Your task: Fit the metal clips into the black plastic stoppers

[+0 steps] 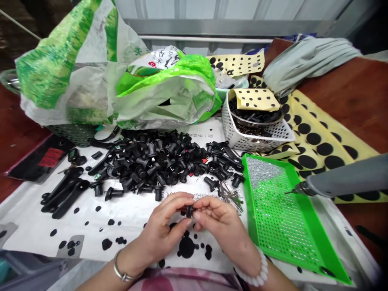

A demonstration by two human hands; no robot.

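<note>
Close to the table's front edge, my left hand [165, 226] grips a small black plastic part [189, 211] between thumb and fingers. Pinched against the same part from the other side is my right hand [220, 222]; the fingers cover most of it, so its exact kind is hidden. Just beyond both hands lies a big heap of black plastic knob-like parts [151, 161]. Right of the heap, near my right hand, several thin metal pieces [230, 196] lie in a small pile. Several black handle-shaped parts [68, 192] rest at the left.
A green perforated tray [303, 236] holding small silvery screws stands at the right, with a grey electric screwdriver [348, 176] jutting over it. Behind are a white basket [242, 139] of black parts, green-and-white bags [163, 97] and yellow sheets [321, 133] of black dots.
</note>
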